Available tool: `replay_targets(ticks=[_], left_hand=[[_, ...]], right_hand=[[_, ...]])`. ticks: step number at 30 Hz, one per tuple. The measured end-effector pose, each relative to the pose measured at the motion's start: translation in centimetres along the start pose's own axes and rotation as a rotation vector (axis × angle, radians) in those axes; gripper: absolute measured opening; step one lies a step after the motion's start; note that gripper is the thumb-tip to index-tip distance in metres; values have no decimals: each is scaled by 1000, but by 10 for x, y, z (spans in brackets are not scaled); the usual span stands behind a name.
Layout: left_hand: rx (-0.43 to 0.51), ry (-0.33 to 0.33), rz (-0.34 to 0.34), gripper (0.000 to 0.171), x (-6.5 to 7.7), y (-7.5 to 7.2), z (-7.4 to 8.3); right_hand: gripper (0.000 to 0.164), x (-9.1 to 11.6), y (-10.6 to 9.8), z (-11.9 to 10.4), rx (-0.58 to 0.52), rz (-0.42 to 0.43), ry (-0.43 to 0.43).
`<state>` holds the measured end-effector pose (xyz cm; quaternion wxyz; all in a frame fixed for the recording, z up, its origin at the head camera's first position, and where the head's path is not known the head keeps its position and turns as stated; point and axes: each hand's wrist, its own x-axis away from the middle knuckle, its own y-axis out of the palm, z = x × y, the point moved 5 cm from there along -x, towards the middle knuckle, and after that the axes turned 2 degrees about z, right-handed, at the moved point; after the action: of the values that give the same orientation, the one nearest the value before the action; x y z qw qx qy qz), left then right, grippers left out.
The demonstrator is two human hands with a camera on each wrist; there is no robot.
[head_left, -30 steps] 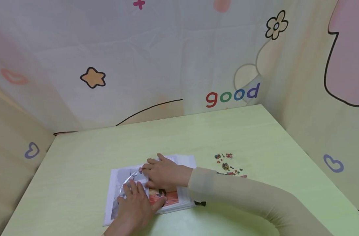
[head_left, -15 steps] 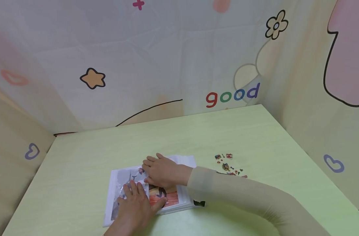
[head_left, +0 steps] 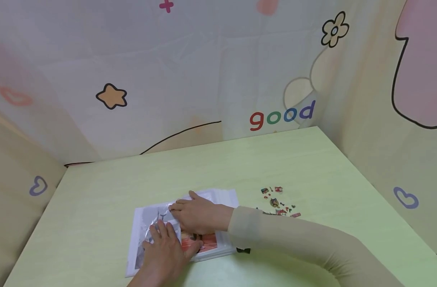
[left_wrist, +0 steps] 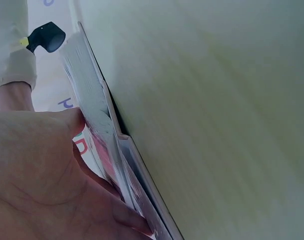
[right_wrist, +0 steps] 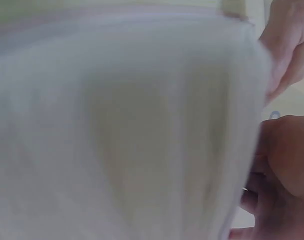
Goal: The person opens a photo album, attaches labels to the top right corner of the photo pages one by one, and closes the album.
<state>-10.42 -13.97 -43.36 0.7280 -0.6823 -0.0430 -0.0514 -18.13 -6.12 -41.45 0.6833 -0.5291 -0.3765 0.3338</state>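
Note:
An open booklet (head_left: 132,243) with white-edged pages lies on the table. A grey picture under shiny clear film fills its left page, and a picture with a red floor (head_left: 208,242) shows on the right. My left hand (head_left: 164,249) rests spread across the lower middle of the booklet; the left wrist view shows its palm beside the page edges. The fingertips of my right hand (head_left: 200,215) touch the top of the left page, covering the spot where a small reddish sticker was visible. In the right wrist view, blurred white pages (right_wrist: 132,130) fill most of the picture.
Several small colourful stickers (head_left: 274,202) lie scattered on the table right of the booklet, partly behind my right sleeve (head_left: 294,231). A small black piece (head_left: 243,250) is by the booklet's right edge. Patterned cloth (head_left: 168,79) walls in the pale green table (head_left: 107,179).
My right fingers drew slightly back from the reddish sticker, exposing it half a second ago, then moved over it again. My left hand has stayed in place.

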Motion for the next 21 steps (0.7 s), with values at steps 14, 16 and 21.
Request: replay_targets(ticks=[14, 16, 21], left_hand=[[19, 3, 32, 119, 1, 0, 1], [19, 9, 48, 119, 1, -2, 0], [9, 27, 95, 118, 0, -7, -2]], right_hand=[[50, -13, 8, 23, -80, -54, 127], [50, -13, 7, 23, -88, -60, 136], [52, -14, 7, 24, -83, -65, 142]])
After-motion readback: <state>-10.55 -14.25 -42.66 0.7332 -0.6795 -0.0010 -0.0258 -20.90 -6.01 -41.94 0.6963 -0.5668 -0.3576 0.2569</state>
